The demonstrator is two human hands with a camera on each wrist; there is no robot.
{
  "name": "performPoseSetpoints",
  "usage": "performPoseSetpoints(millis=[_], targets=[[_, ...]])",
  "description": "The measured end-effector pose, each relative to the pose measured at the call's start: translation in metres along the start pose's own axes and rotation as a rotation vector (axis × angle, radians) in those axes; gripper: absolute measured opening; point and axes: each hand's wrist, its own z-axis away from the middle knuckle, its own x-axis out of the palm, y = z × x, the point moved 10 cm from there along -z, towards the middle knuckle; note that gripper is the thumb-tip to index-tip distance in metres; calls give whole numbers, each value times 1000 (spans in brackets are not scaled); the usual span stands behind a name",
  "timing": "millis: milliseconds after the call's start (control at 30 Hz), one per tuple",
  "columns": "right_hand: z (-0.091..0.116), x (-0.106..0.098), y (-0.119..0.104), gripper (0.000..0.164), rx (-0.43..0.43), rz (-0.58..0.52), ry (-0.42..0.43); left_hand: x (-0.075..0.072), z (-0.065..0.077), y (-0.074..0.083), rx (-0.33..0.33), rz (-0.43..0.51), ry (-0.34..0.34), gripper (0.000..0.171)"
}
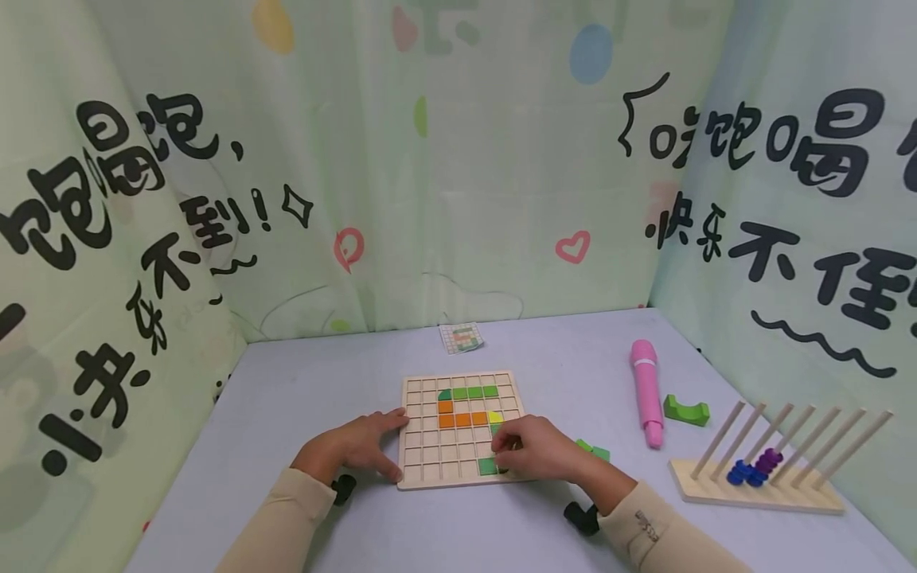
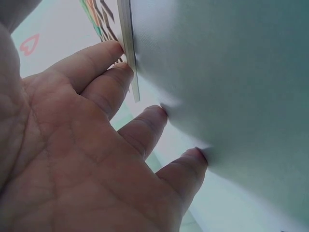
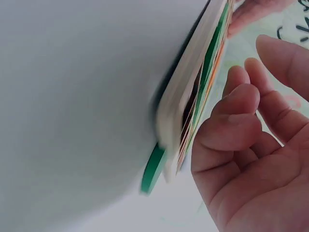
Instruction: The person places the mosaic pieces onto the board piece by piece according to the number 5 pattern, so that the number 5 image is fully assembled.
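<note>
A square wooden grid board (image 1: 430,458) lies on the table, with green, orange and yellow tiles in several cells. My left hand (image 1: 360,446) is spread along its left side. In the left wrist view two fingertips (image 2: 116,48) touch the board's edge, while the other two rest on the tabletop. My right hand (image 1: 533,450) is over the board's right side, fingers bent, beside a dark green tile (image 1: 487,466) near the front. In the right wrist view its thumb (image 3: 285,63) stands apart from the loosely curled fingers, and no piece shows between them.
Loose green pieces (image 1: 593,450) lie just right of the board. A printed pattern card (image 1: 462,338) is behind it. To the right are a pink microphone-shaped toy (image 1: 645,390), a green arch block (image 1: 686,411) and a wooden peg stand (image 1: 759,495) with blue and purple beads.
</note>
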Motion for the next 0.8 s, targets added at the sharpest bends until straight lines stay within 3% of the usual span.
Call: performPoseSetpoints(millis=[167, 367, 600, 800], targets=[[16, -16, 22, 9, 68, -83, 24, 0, -2, -1, 7, -7, 1, 95], [42, -38, 58, 13, 181, -96, 97, 2, -2, -1, 15, -3, -1, 96], [69, -67, 91, 18, 272, -2, 197, 2, -2, 1, 16, -5, -2, 95], [83, -81, 97, 23, 293, 96, 227, 1, 0, 2, 13, -8, -2, 95]])
